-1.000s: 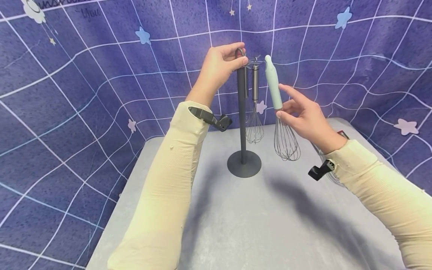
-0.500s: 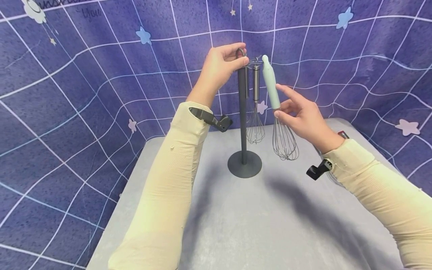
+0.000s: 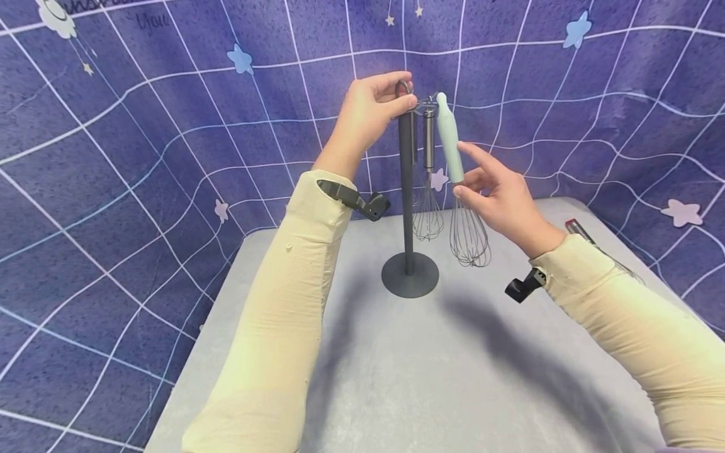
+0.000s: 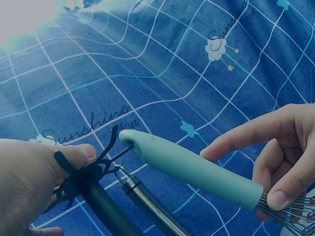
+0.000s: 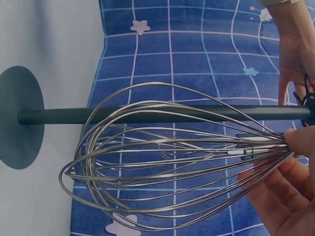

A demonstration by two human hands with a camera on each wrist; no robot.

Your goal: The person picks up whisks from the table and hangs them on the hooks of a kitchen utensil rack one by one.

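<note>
A dark grey stand with a round base point(image 3: 410, 286) and hooks at its top stands on the table. My left hand point(image 3: 370, 104) grips the top of this stand, thumb in front. My right hand point(image 3: 501, 195) pinches a whisk with a mint-green handle point(image 3: 450, 138) where the wires meet the handle. The whisk hangs wires down, slightly tilted, its handle end up by the hooks. In the left wrist view, a hook point(image 4: 120, 153) reaches into the hole at the end of the mint handle. The wire loops point(image 5: 162, 172) cross in front of the pole in the right wrist view.
A smaller steel whisk point(image 3: 428, 141) hangs from a hook between the pole and the mint whisk. Another whisk with a red-tipped handle point(image 3: 580, 231) lies on the grey table point(image 3: 430, 365) at the right, partly behind my sleeve. A blue gridded curtain point(image 3: 317, 38) surrounds the table.
My right hand has moved left with the mint whisk, bringing its handle end to the hooks. More of the whisk lying at the right now shows. My left hand stays on the stand.
</note>
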